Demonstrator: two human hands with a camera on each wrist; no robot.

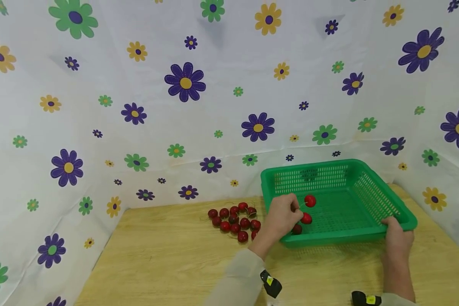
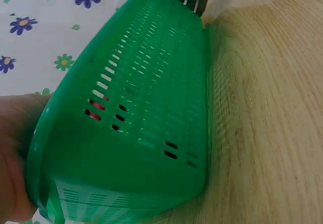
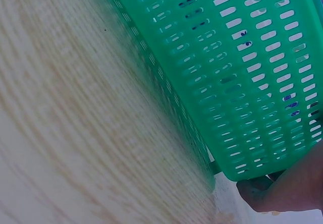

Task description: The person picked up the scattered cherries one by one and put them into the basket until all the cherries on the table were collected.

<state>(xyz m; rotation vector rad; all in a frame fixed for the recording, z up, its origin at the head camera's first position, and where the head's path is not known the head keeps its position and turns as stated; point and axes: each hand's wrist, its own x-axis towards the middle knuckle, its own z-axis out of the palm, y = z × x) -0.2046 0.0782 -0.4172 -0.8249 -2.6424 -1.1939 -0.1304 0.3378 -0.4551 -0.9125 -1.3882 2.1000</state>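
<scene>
My left hand (image 1: 282, 216) reaches over the near left side of a green plastic basket (image 1: 382, 182). Thumb and fingers pinch thin stems, and two bright red cherries (image 1: 310, 201) show just past the fingertips, over the inside of the basket. Beneath them a darker cherry (image 1: 297, 229) lies by the near wall. My right hand (image 1: 398, 240) grips the rim at the near right corner, thumb on top. In the left wrist view, red glimpses show through the slots of the basket wall (image 2: 116, 158), and the fingertips of the left hand (image 2: 15, 158) are hidden behind the rim.
A cluster of dark red cherries (image 1: 233, 219) with stems lies on the wooden table (image 1: 168, 250), left of the basket. Behind and at both sides hangs a white cloth (image 1: 222, 114) printed with flowers; the basket's back stands close to it.
</scene>
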